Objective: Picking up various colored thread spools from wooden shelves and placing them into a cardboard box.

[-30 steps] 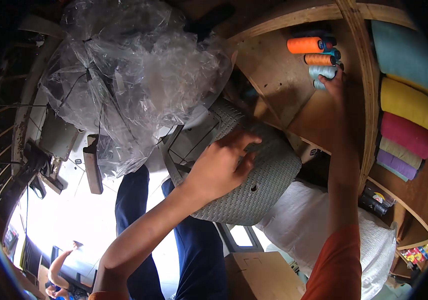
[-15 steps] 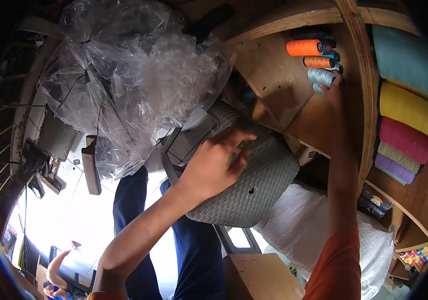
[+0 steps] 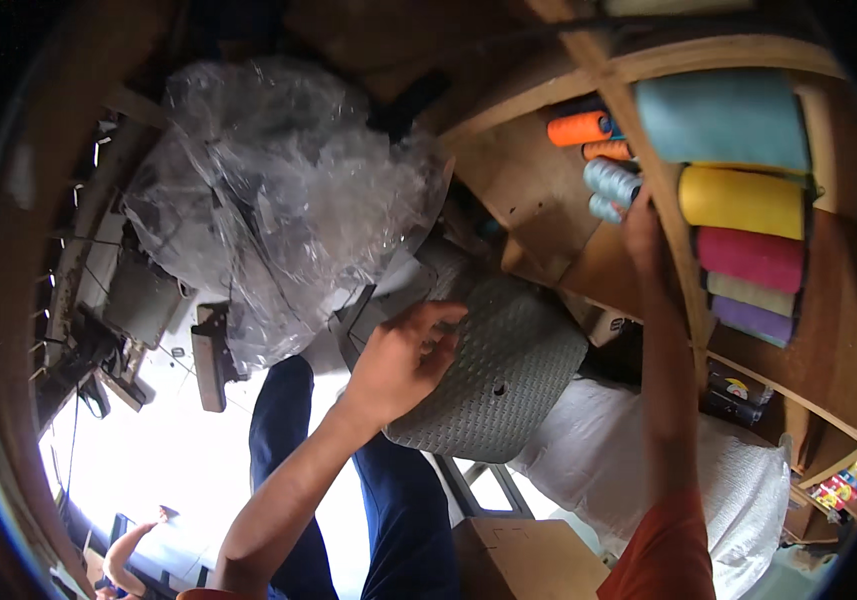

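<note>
My right hand [image 3: 640, 232] reaches up into the wooden shelf, its fingers closed round the end of a light blue thread spool [image 3: 610, 181]. A second light blue spool [image 3: 603, 208] lies just below it, partly hidden by the fingers. Orange thread spools [image 3: 578, 128] lie farther back, beside the upright divider. My left hand [image 3: 398, 362] hovers over a grey plastic seat [image 3: 518, 390] with a woven pattern and a hole. Loosely bent, its fingers stand apart from the thumb and hold nothing.
Rolled cloths, including a yellow one [image 3: 743, 202], fill the shelf right of the divider [image 3: 663, 180]. A large clear plastic bag [image 3: 288, 190] bulges at upper left. Below are a cardboard box [image 3: 528, 560] and a white sack [image 3: 628, 450]. Another person's arm [image 3: 128, 555] shows at lower left.
The view has shifted, so the shelf and rolled cloths sit farther left. My right hand is still at the light blue spools. My left hand has drawn back slightly over the seat, still empty.
</note>
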{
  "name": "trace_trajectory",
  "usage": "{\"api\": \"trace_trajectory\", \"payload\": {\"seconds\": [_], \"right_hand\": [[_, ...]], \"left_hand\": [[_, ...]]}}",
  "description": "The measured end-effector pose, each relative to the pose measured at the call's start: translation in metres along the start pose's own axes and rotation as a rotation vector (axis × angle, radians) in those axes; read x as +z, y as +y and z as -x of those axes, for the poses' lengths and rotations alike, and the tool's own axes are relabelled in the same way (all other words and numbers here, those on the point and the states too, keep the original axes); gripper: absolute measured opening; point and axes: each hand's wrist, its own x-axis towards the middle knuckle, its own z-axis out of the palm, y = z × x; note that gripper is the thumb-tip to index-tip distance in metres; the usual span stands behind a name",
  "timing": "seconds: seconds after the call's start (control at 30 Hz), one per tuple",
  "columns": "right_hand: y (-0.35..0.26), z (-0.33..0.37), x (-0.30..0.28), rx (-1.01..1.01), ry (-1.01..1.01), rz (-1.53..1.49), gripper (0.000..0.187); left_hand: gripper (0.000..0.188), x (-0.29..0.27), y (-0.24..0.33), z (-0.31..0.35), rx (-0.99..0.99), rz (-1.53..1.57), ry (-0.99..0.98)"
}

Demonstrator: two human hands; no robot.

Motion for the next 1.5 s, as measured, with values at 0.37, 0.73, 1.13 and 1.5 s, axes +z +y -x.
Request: {"api": "trace_trajectory", "payload": {"seconds": [0.37,0.73,1.13,1.5], "right_hand": [[-0.182,0.177,-0.168,-0.223,-0.286,-0.289,0.056],[-0.182,0.295,-0.466,0.158,-0.583,-0.371,0.065],[0.038,0.424,-0.539,1.052,0.194,-1.216,0.046],[0.096,0.365,-0.472,0.883,0.111,-1.528,0.041]], "left_hand": [[0.075,-0.001,0.110,0.013,0.266,-0.518,-0.087],[0.074,0.058,0.244,0.052,0.267,0.045,-0.713],[0.067,0.193,0.298,0.070,0.293,0.242,-1.025],[0.058,0.287,0.341,0.048,0.804,-0.110,-1.318]]}}
